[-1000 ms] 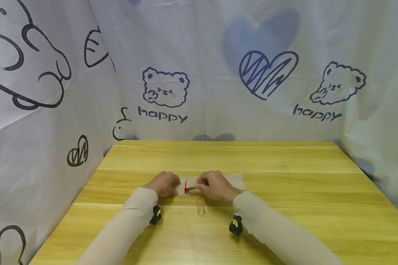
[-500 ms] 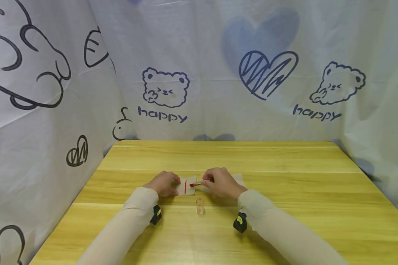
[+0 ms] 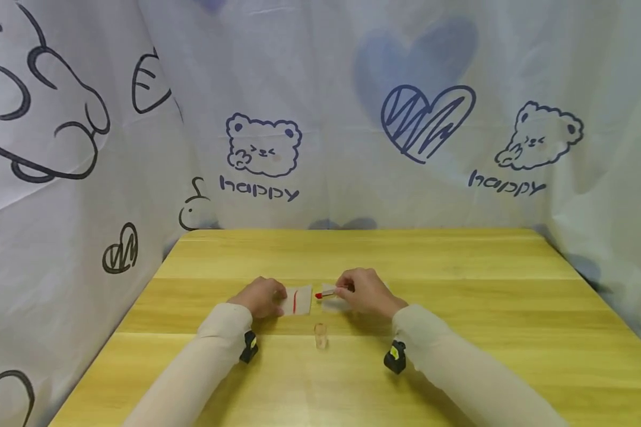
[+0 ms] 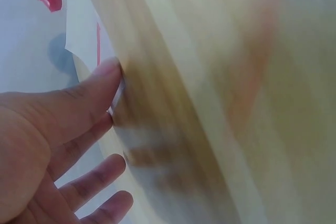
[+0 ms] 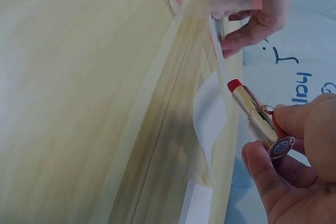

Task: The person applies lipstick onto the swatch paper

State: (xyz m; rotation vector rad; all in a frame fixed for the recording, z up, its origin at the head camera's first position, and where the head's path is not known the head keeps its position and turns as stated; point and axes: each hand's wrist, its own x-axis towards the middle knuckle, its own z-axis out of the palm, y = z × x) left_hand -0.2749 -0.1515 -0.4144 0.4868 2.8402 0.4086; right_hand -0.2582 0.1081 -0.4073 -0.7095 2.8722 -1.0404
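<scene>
My right hand (image 3: 367, 292) pinches a lipstick (image 5: 252, 111) in a gold tube between thumb and fingers. Its red tip points left, over the gap between two white papers in the head view. The left paper (image 3: 302, 300) bears one upright red stroke (image 3: 295, 301). At that paper's left edge, my left hand (image 3: 259, 298) rests with thumb and fingertips touching it, the other fingers spread in the left wrist view. The right paper (image 5: 210, 109) lies below my right hand, partly hidden by it. Nearer me lies a clear pinkish cap (image 3: 321, 336).
The wooden table (image 3: 432, 255) stretches around both hands to its far edge. Behind and to the left hangs a white printed cloth (image 3: 342, 166). Each wrist wears a small black camera, one on the left (image 3: 249, 347) and one on the right (image 3: 395, 357).
My right hand has drawn the lipstick from the lower end of the red stroke up and right, off the left paper. The left hand stays put. The head view has shifted slightly.
</scene>
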